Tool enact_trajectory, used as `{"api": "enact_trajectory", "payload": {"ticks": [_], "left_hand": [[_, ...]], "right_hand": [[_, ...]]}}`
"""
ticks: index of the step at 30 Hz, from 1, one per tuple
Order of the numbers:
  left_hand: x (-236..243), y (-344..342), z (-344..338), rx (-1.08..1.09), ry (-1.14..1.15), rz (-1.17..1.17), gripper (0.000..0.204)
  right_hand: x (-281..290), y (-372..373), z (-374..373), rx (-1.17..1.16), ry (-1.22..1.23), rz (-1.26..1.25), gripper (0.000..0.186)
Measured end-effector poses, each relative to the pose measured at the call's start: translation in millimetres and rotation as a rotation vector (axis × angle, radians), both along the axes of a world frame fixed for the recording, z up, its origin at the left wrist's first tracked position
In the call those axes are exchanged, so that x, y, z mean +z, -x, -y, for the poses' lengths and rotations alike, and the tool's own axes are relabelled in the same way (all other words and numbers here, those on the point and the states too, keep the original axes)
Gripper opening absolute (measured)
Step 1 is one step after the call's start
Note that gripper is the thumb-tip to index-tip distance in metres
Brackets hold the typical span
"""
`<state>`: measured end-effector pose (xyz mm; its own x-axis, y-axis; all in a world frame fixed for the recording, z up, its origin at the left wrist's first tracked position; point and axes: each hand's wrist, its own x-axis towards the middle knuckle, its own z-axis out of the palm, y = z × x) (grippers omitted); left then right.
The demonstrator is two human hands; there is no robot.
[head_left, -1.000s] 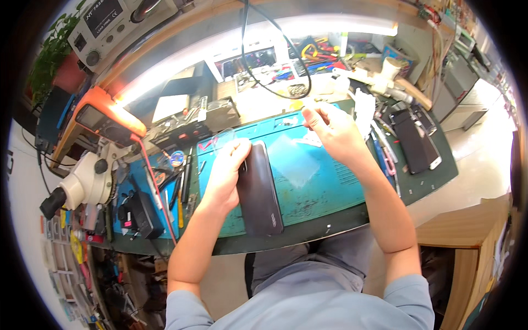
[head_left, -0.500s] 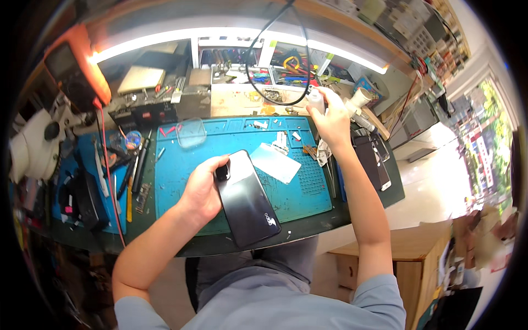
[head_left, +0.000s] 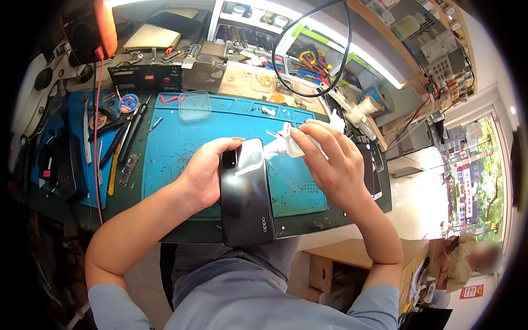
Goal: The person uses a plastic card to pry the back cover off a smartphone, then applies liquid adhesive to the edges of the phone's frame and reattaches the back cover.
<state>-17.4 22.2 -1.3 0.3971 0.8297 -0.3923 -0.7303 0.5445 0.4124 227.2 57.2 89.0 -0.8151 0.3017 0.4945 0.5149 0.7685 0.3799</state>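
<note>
A dark, glossy smartphone [head_left: 247, 201] lies back-up over the front edge of the bench, its camera block at the upper left. My left hand [head_left: 204, 171] grips its upper left side, the fingers underneath hidden from sight. Tilted in my right hand [head_left: 336, 165] is a small translucent squeeze bottle [head_left: 295, 147]. Its narrow nozzle points left, close to the phone's upper right edge; whether they touch I cannot tell. Beneath both hands spreads a blue work mat [head_left: 170, 148].
A clear plastic box [head_left: 194, 106] sits on the mat's far left. Pens and hand tools, including a black pen-like tool [head_left: 133, 132], lie left. A red cable [head_left: 95, 137] hangs there, and a black cable loop [head_left: 349, 38] dangles above. Another phone [head_left: 375, 170] lies right. A person [head_left: 462, 264] is far right.
My right hand has brought the bottle from the back right of the bench to the phone's upper right edge, tipping it over. The phone has turned slightly more upright, and the view has shifted.
</note>
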Motion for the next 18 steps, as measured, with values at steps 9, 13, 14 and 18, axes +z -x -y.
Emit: {"api": "enact_trajectory", "payload": {"ticks": [9,13,14,18], "left_hand": [[-2,-2,0,-0.008,0.019,0.021,0.029],[-2,-3,1,-0.002,0.023,0.014,0.028],[-3,-3,1,-0.005,0.019,0.019,0.028],[-4,-4,0,-0.016,0.006,0.020,0.028]], "right_hand": [[2,-1,-1,0.006,-0.063,0.064,0.042],[6,1,0,0.014,-0.076,0.075,0.041],[7,1,1,0.012,-0.080,0.080,0.040],[11,1,3,0.005,-0.084,0.093,0.041]]}}
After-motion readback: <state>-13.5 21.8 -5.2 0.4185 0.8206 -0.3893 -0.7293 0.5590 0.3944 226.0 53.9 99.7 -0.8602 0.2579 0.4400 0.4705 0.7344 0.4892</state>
